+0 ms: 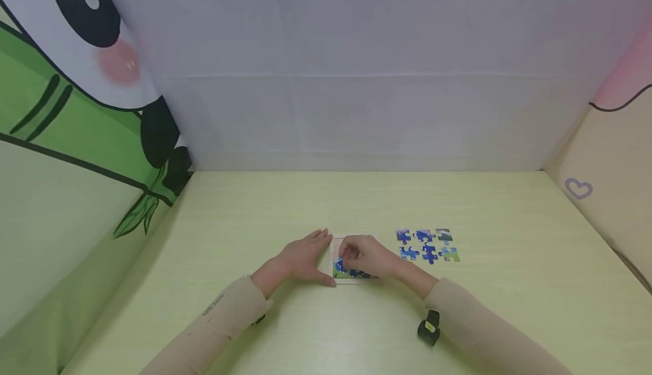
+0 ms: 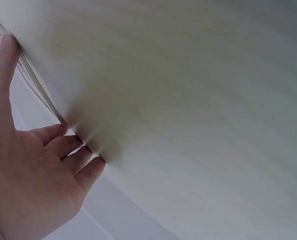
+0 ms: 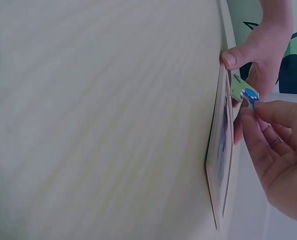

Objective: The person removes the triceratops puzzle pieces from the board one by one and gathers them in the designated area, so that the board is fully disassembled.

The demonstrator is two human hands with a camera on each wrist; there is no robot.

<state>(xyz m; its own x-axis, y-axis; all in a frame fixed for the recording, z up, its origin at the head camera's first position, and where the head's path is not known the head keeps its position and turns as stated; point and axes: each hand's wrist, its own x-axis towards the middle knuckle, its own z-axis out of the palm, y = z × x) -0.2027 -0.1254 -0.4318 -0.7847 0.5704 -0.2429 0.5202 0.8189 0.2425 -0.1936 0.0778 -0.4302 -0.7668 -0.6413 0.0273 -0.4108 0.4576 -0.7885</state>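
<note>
A thin, pale puzzle tray (image 1: 338, 240) lies on the table, its lower part showing a green and blue picture. My left hand (image 1: 305, 257) lies along the tray's left edge, fingers extended and thumb at the near left corner. In the left wrist view the thumb (image 2: 3, 62) and fingertips rest against that edge. Over the tray, my right hand (image 1: 369, 255) pinches a green and blue jigsaw piece (image 3: 244, 91) between thumb and fingertips. The piece is tilted, close above the tray's left side. Much of the tray is hidden beneath the right hand.
To the right of the tray, several loose jigsaw pieces (image 1: 429, 251) lie in two rows, blue and purple with some green. The pale wooden table (image 1: 285, 205) ends at a white back wall (image 1: 367, 115), with printed cloth panels on both sides.
</note>
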